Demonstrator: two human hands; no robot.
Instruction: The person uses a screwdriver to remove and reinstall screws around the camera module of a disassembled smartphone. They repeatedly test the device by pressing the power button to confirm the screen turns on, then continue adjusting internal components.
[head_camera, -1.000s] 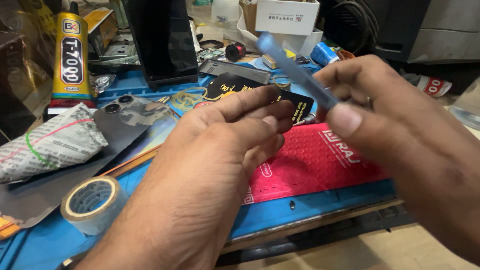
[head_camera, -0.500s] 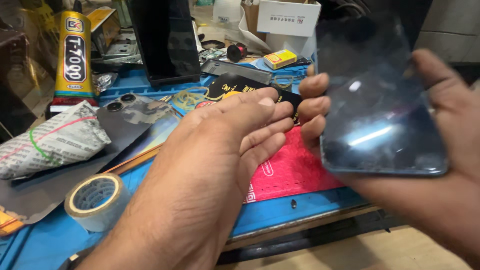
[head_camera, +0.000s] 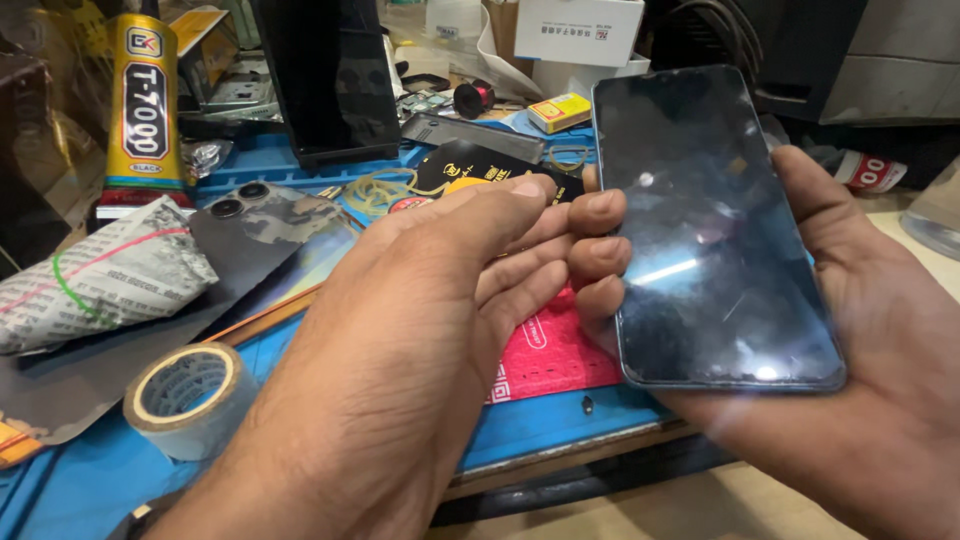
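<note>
Nearest to us we see the left hand, its back turned up, fingers half curled and loosely together, holding nothing; its fingertips come just beside those of the other hand. The right hand lies palm up and grips a smartphone by its edges, fingertips wrapped over the left edge and thumb along the right one; the phone is a flat dark slab with rounded corners, its glass glossy and full of pale reflections, tilted a little toward us and raised above the bench.

Under the hands there is a blue work mat, smooth, with a red textured pad on it; at the left a roll of tape, beige with a hollow centre, and a bundle of crumpled newspaper tied with a green band; beside it a dark phone back cover with two round lenses. Further away stand a yellow glue tube, a dark upright glass panel and a white cardboard box.

Compared with half a second ago, the phone now faces us more fully and sits lower in the right hand; one second ago we saw it edge-on, thin like a blade; the left hand has hardly moved.
</note>
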